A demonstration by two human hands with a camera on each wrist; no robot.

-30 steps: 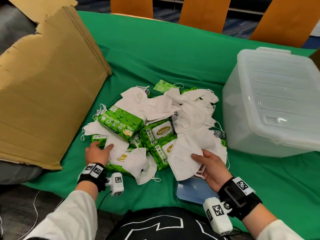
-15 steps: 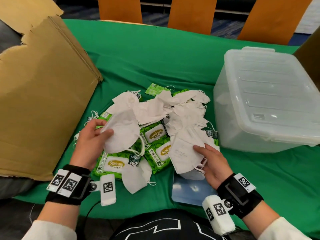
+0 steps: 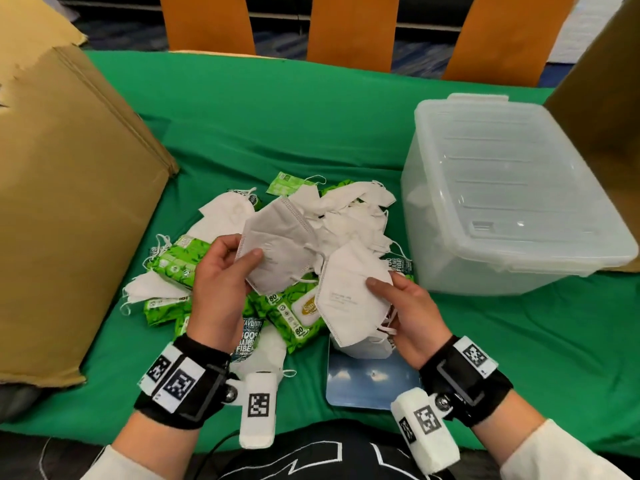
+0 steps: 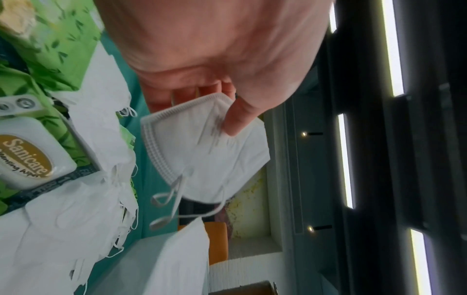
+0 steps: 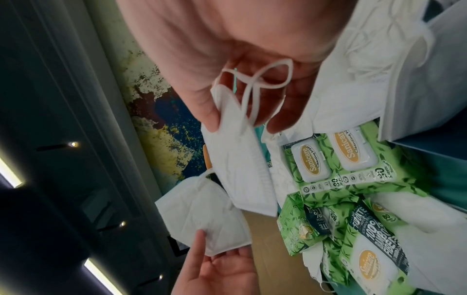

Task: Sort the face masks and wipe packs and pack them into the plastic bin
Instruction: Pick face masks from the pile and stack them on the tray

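Left hand (image 3: 221,282) grip pinches one white face mask (image 3: 277,251) above the pile (image 3: 349,216); right hand (image 3: 408,313) grip pinches another mask (image 3: 349,296), left of the plastic bin (image 3: 512,188).

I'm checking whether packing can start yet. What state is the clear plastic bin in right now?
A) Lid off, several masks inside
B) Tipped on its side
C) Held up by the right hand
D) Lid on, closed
D: the plastic bin stands upright on the green cloth with its lid on, while the left hand and right hand each hold a white mask over the pile.
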